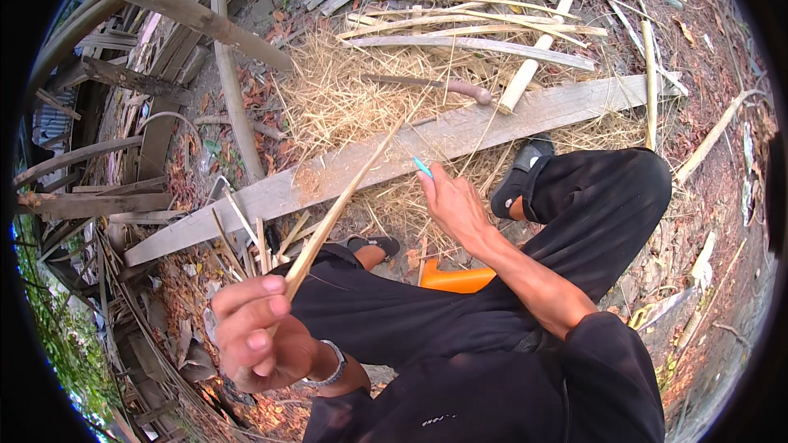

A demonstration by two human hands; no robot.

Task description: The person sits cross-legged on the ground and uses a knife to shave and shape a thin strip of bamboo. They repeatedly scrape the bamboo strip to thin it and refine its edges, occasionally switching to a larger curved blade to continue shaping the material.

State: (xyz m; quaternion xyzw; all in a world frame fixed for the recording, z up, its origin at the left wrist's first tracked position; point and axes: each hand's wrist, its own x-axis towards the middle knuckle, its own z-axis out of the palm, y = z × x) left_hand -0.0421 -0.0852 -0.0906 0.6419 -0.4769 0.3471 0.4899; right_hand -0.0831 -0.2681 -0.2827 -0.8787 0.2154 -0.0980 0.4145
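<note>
My left hand (258, 332), raised at the lower left, is closed with its fingers pinching a long split bamboo strip (332, 217). The strip slants up and away to a narrow far end above the plank. My right hand (454, 207) is closed round a slim light-blue thing (422, 167); only its tip shows, so I cannot tell its kind. Under the far end of the strip runs a long grey wooden plank (566, 111) with shavings on it. Just beyond the plank lies a large knife (469, 89) with a rounded brown handle, its dark blade on the shavings.
A heap of straw-coloured shavings (345, 98) spreads past the plank. Several bamboo strips (476, 43) and a bamboo pole (525, 74) lie farther off. An orange plastic piece (455, 279) sits between my legs. Stacked timber and bamboo (98, 189) stand at the left.
</note>
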